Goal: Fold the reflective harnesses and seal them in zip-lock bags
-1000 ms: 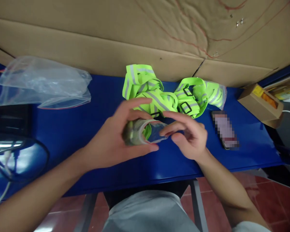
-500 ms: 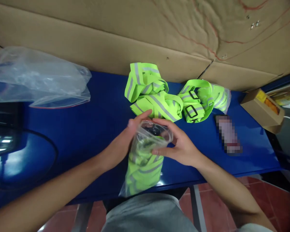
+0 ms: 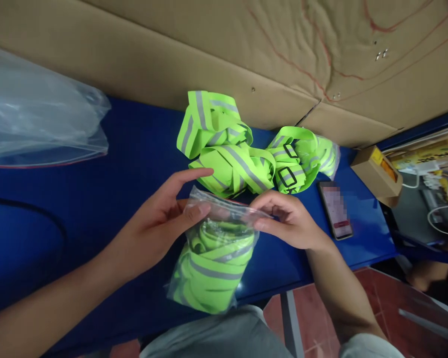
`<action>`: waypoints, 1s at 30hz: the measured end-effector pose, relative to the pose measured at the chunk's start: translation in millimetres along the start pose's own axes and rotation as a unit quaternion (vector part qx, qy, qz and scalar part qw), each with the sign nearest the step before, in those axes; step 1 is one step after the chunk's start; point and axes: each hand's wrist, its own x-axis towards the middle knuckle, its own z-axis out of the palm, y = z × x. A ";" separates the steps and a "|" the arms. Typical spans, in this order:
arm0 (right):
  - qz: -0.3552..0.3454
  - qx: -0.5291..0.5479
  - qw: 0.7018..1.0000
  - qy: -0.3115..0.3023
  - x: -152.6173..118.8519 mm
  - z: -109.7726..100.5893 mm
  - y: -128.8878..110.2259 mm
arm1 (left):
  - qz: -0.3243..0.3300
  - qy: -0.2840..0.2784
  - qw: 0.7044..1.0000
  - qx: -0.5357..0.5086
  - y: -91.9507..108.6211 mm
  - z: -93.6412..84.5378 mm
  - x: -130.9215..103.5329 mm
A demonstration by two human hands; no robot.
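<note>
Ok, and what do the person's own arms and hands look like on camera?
The left hand and right hand are bare: no gloves, rings or watches show. The left forearm and right forearm are uncovered too. A pale grey sleeve shows at the right elbow; no left sleeve is in view.

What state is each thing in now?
Held bag: packed with green strap; seal open or shut, cannot tell
Left hand: closed on bag's top, index finger extended
Right hand: pinching bag's top
Loose straps: bundled, unbagged
Rear bag: filled with strap
Phone: face up, screen lit
Left bag: crumpled, partly out of frame
</note>
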 end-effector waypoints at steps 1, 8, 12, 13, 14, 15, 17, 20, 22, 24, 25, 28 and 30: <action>0.022 0.015 1.000 0.008 -1.7 -0.7 -1.7 | -0.016 -0.012 1.000 -0.011 -1.5 0.5 -0.4; 0.127 0.059 0.990 0.004 -0.8 -16.5 -6.8 | -0.119 -0.001 0.984 -0.135 -8.9 10.5 -3.9; 0.173 0.097 0.980 0.015 5.2 -19.0 6.1 | -0.153 -0.039 0.975 -0.159 -11.3 17.0 -5.9; 0.176 0.103 0.978 0.035 5.8 -17.6 10.2 | -0.152 -0.040 0.975 -0.155 -12.6 18.2 -6.1; 0.177 0.106 0.977 0.055 6.0 -15.8 14.0 | -0.144 -0.032 0.978 -0.150 -14.1 19.0 -6.3; 0.179 0.106 0.976 0.069 5.7 -13.8 17.4 | -0.131 -0.017 0.981 -0.145 -15.3 19.6 -6.3; 0.189 0.101 0.973 0.079 4.4 -10.2 21.9 | -0.107 0.016 0.986 -0.126 -16.6 20.2 -5.9; 0.221 0.092 0.969 0.064 2.3 -7.2 23.6 | -0.097 0.068 0.989 -0.094 -15.2 20.4 -4.7; 0.242 0.079 0.965 0.062 1.2 -7.0 22.5 | -0.098 0.090 0.988 -0.079 -13.5 20.3 -3.5; 0.252 0.064 0.964 0.060 0.0 -7.6 20.8 | -0.092 0.102 0.988 -0.064 -13.2 19.9 -2.3; 0.252 0.058 0.964 0.058 -0.8 -8.0 19.9 | -0.091 0.106 0.989 -0.056 -13.8 19.5 -1.8; 0.231 0.051 0.971 0.045 -3.2 -7.7 18.2 | -0.116 0.112 0.985 -0.055 -16.8 18.1 -1.8; 0.208 0.046 0.976 0.036 -4.3 -5.9 17.5 | -0.118 0.107 0.985 -0.062 -17.1 17.6 -3.0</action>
